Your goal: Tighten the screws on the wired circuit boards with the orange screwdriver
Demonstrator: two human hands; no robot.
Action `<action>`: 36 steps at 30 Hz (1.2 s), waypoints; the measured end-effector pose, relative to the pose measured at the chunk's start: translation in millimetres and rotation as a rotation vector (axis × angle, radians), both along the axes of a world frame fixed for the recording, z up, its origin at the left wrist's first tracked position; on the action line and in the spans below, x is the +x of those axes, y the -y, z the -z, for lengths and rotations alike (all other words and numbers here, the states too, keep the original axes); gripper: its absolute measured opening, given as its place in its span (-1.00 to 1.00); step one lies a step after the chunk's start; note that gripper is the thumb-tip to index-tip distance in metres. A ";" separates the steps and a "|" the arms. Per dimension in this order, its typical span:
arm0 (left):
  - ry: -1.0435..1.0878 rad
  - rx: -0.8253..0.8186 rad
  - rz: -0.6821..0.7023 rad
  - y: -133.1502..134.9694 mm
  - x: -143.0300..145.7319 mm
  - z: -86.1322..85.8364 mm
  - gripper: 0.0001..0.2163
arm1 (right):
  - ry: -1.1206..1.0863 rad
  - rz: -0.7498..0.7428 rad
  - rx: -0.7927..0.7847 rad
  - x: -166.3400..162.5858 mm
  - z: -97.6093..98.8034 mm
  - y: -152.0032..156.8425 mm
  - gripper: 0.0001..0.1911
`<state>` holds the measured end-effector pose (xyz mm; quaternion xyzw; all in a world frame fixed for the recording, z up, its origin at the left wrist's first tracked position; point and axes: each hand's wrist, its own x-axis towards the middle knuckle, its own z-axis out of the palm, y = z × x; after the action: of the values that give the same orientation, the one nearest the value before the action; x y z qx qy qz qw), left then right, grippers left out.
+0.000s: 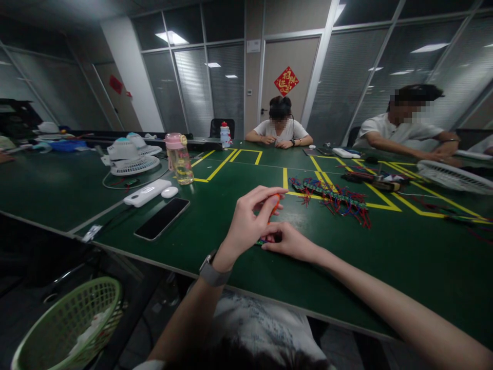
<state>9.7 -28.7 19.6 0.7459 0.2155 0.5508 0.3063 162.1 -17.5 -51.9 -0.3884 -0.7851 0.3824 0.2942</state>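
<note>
My left hand, with a watch on the wrist, is closed in a pinch around a small bright orange object. Most of that object is hidden by the fingers, so its kind does not show. Just below and to the right, my right hand rests on the table, its fingers pinched on a small green circuit board with bits of coloured wire. The two hands touch or nearly touch. Beyond them lies a long row of circuit boards with red and blue wires sticking out.
On the green table to the left are a phone, a white power strip, a white oval case, a pink-lidded bottle and a fan. Two people sit across. A green basket stands below left.
</note>
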 end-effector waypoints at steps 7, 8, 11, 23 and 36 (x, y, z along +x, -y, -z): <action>0.016 0.204 -0.400 -4.1 -0.7 4.8 -0.91 | -0.009 0.001 0.013 0.5 -0.2 0.7 -0.83; 0.006 0.198 -0.362 -3.6 -2.0 4.7 -0.88 | -0.008 0.002 0.017 0.5 -0.3 0.7 -0.83; 0.029 0.020 -0.073 -1.6 -7.2 2.7 -0.75 | 0.004 0.006 0.026 0.7 0.0 0.3 -0.84; 0.040 0.038 -0.427 -5.8 -18.4 4.4 -0.85 | 0.019 0.002 0.003 1.7 -2.0 0.9 -0.81; 0.083 -0.082 -0.268 -15.6 -34.1 0.4 -0.84 | 0.023 -0.001 0.024 2.1 -0.3 -0.7 -0.80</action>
<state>-24.5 -13.1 19.1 0.6738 0.3227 0.6077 0.2692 164.2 -16.8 -51.5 -0.3886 -0.7931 0.3689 0.2896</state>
